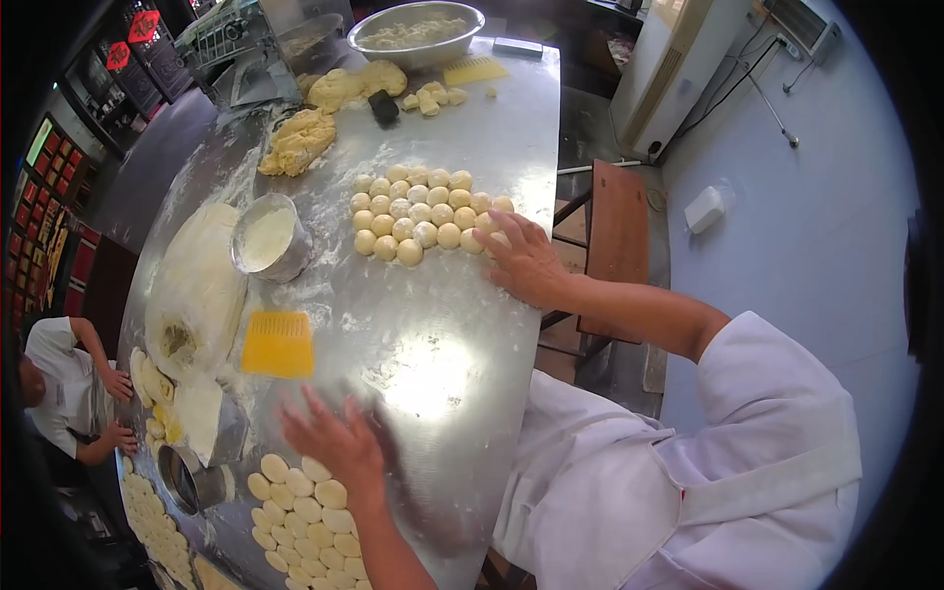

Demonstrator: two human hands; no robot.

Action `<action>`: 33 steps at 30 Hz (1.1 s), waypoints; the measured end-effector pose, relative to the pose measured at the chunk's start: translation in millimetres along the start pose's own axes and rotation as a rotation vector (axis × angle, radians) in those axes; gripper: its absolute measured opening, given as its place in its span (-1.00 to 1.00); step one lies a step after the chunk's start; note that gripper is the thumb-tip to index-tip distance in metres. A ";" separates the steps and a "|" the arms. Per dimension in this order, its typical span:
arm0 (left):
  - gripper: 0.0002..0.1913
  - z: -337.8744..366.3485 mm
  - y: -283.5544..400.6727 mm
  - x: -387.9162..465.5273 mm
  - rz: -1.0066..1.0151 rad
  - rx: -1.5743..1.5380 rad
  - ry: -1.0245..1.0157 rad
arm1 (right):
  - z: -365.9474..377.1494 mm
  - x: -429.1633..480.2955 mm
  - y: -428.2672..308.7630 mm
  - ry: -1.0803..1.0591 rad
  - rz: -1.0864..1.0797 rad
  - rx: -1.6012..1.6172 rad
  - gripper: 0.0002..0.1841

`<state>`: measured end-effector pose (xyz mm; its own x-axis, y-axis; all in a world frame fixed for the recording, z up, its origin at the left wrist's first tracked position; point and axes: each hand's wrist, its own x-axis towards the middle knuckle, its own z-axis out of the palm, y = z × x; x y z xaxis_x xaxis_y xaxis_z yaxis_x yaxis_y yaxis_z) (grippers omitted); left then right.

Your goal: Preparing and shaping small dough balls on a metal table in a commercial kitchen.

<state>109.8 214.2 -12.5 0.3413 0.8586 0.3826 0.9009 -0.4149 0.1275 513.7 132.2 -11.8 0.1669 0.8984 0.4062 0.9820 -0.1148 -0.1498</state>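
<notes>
My right hand (525,258) is at the near end of a block of round dough balls (420,214). Its fingers touch the end balls, and the palm side is partly hidden, so I cannot tell whether it grips one. Blurred, with its fingers apart and nothing in them, my left hand (335,439) is above the metal tabletop (442,324). Below it, flattened dough rounds (306,516) lie packed together, some hidden by my left forearm. A yellow dough scraper (278,344) lies just beyond the left fingertips.
A metal flour container (271,237) stands beside a large covered dough mass (195,287). Rough dough (299,141), a dark block (383,108) and a steel bowl (417,33) are farther along. A metal ring (193,481) lies at lower left, near another person's hands (118,409). A wooden bench (616,251) is alongside.
</notes>
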 end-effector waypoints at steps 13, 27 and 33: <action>-0.57 110.5 169.1 100.5 0.374 -0.503 0.094 | 10.7 -27.9 -10.8 0.202 0.159 0.254 -0.47; -0.33 -14.2 59.3 -110.2 -0.037 -0.124 -0.041 | 3.9 -38.8 -143.9 -0.140 -0.454 0.495 -0.73; -0.57 -29.5 55.8 -116.0 0.001 0.019 -0.009 | -8.8 -56.1 -150.0 -0.343 -0.624 0.226 -0.62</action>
<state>112.6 82.6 -22.8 0.3441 0.8610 0.3746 0.9055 -0.4098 0.1100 357.9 95.3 -4.2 -0.4885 0.8542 0.1778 0.8372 0.5163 -0.1803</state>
